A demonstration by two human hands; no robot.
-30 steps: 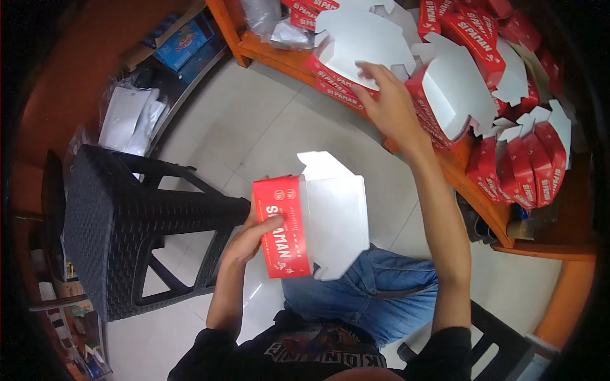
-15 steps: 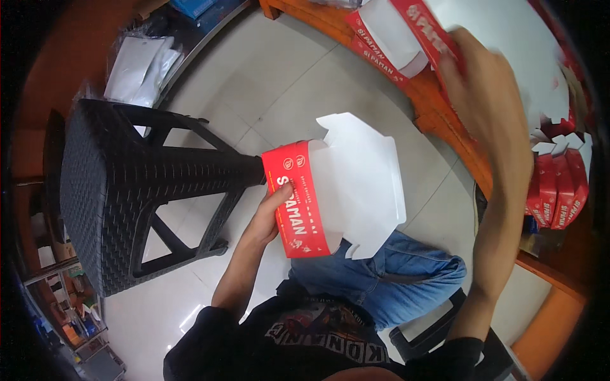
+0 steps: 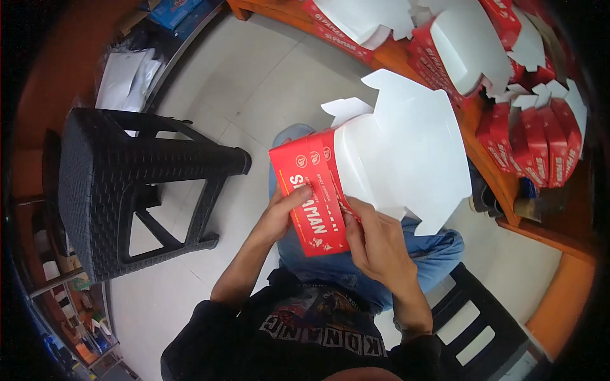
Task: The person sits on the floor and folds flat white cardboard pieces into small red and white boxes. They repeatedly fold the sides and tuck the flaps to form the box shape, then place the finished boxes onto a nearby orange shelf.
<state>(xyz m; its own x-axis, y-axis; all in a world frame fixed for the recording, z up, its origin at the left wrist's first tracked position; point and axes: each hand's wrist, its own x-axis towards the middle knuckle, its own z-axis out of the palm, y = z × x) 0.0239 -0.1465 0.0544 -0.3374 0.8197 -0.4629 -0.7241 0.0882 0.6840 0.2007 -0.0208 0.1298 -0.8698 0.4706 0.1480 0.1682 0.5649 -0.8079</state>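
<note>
In front of my lap I hold red-and-white cardboard food boxes (image 3: pixel 318 166), nested together with their red printed walls overlapping. A large white lid flap (image 3: pixel 416 149) spreads out to the right. My left hand (image 3: pixel 281 213) is closed round the left side, its thumb pressed on the red front and its fingers hidden behind. My right hand (image 3: pixel 381 246) pinches the right red wall near the white inside, thumb in front. How many boxes are nested I cannot tell.
An orange wooden table (image 3: pixel 406 58) at the upper right bears several stacks of the same boxes (image 3: pixel 537 143). To my left stands a black woven-pattern plastic stool (image 3: pixel 136 184). White plastic packets (image 3: pixel 125 79) lie at the upper left. Another black stool (image 3: pixel 473 317) is at lower right.
My right hand has come from the table's box stacks down to the boxes in my left hand and now grips their right wall. The view has shifted, and the held boxes sit further right.
</note>
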